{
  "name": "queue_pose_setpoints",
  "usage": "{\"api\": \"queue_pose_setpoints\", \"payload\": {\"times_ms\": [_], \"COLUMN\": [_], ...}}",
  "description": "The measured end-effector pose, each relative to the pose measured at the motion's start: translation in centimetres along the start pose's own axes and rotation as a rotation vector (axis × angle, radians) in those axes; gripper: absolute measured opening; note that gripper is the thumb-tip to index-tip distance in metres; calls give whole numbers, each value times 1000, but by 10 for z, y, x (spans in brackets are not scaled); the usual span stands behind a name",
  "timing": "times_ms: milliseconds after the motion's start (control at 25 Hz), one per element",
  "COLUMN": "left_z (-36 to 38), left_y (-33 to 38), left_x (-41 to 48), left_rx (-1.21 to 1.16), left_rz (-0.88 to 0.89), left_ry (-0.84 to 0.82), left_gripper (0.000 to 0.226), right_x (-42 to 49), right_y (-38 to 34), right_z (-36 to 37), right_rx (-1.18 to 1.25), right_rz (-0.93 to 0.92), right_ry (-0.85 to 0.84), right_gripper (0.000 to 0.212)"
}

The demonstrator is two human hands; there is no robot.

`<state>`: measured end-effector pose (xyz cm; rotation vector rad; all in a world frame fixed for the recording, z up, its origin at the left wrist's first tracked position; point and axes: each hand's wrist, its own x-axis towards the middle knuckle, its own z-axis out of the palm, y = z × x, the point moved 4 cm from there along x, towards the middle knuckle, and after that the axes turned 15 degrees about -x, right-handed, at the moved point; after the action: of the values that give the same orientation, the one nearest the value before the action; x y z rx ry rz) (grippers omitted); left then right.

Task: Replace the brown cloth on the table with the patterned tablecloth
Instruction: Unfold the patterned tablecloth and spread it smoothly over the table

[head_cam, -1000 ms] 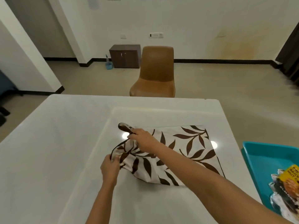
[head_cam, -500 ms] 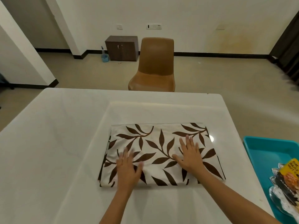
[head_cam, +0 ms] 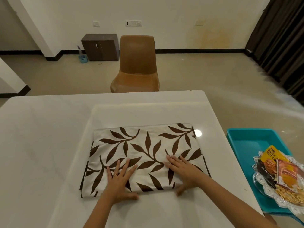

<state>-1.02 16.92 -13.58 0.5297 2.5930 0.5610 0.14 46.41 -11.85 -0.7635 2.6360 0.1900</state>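
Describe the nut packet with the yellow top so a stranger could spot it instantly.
Look right of the white table to the teal tray, then to the glass plate at its near end. The nut packet is the left one on it, yellow-topped and printed THE DAILY NUT CO, unlike the orange-red packet beside it.

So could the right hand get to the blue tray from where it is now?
Probably yes. The right hand lies flat on the folded tablecloth, holding nothing, and the tray sits past the right edge of the table. Only bare tabletop lies between, so nothing looks in the way.
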Motion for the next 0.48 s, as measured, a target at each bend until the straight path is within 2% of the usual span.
{"api": "queue_pose_setpoints", "payload": {"times_ms": [80,200,280,320,360,400,440,480], "left_z": [-2,-12,-17,-18,-20,-14,-5,-2], "left_y": [-9,-9,-5,-4,0,-2,-8,-8], "left_x": [-2,1,-2,-7,-13,-22,-29,-33], "left_rx": [42,-17,28,55,83,85,66,40], "left_rz": [40,33,40,58,73,55,-28,-49], "left_ry": [-39,-59,-79,-73,-113,-157,-203,-172], "left_gripper": [109,92,74,73,85,108,129,140], "right_x": [-5,-2,1,2,2,0,-2,-7], "right_y": [4,14,20,21,20,17,13,10], "right_z": [1,-19,-35,-41,-47,-51,-55,-58], "right_rx": [-1,200,336,369,378,372,362,370], "right_rz": [-45,-10,57,65,50,18,-20,-55], "right_ry": [-10,-26,-105,-163,-222,-294,-389,-505], "right_gripper": [96,53,41,37,35,33,31,28]}}
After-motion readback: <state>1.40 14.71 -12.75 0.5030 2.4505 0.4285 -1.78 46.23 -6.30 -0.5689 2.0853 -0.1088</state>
